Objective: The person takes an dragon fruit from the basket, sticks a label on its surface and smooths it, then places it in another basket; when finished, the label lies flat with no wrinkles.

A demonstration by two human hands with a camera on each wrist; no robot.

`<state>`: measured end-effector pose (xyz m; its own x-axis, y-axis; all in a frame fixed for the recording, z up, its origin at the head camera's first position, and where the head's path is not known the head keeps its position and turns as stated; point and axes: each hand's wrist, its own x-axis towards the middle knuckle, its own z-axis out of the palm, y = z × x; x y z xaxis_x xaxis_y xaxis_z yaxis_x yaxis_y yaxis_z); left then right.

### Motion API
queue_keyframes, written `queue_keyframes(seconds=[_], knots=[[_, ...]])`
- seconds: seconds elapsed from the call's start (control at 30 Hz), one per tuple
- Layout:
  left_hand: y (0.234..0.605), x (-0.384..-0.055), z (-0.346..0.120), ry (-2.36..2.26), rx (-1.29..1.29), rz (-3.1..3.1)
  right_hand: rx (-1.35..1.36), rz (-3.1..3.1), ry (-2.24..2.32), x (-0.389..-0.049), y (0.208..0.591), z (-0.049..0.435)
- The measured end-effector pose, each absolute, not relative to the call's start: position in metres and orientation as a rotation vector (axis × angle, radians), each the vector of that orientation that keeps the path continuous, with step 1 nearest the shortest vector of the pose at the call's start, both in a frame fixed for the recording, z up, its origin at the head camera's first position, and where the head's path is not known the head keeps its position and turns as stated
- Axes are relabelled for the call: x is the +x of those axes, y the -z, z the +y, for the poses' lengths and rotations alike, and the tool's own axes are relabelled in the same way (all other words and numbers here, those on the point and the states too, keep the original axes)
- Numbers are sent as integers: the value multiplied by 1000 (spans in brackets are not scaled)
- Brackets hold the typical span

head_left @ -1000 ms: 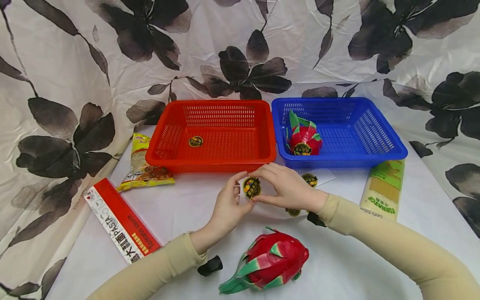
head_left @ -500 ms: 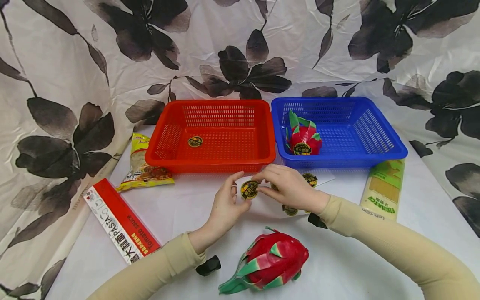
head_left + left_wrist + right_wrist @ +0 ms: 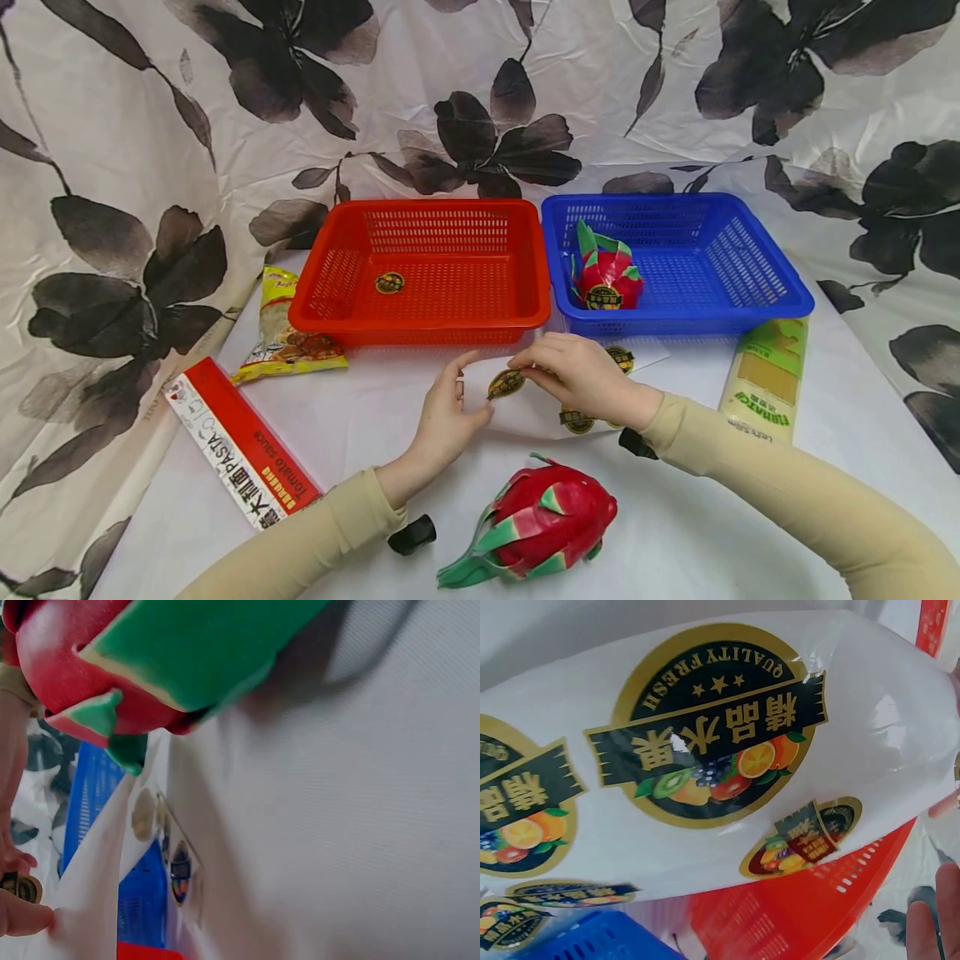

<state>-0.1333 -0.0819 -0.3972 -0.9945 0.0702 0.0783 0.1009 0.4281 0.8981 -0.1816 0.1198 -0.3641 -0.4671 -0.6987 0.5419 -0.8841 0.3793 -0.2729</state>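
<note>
In the head view, my right hand (image 3: 588, 379) pinches the right edge of a round black-and-gold fruit sticker (image 3: 506, 384), which is tilted. Opposite it, my left hand (image 3: 442, 421) curls round the left end of the white sticker sheet (image 3: 536, 412), thumb low and index finger high. The left wrist view shows a thumb (image 3: 26, 915) right at the sheet. The sheet is raised and bowed in the right wrist view, with several stickers (image 3: 720, 724) on it. A red-and-green dragon fruit (image 3: 555, 517) lies on the table, nearer than both hands.
Behind the hands stand a red basket (image 3: 420, 325) with one sticker inside and a blue basket (image 3: 697, 317) holding another dragon fruit (image 3: 611, 275). A snack bag (image 3: 292, 346) and a pasta box (image 3: 243, 450) lie left, a noodle pack (image 3: 768, 379) right.
My right fingers have drawn away from the left hand to the sticker's right edge. The sticker has turned from facing up to tilted, and more of the sheet shows. My left hand shifted slightly left.
</note>
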Motion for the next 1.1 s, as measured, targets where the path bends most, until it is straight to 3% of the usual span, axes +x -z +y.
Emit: queue_keyframes(seconds=[1.1], knots=[[422,-149,-104,1497,76,-2935,1256,-2398,-722,-170,370,148]])
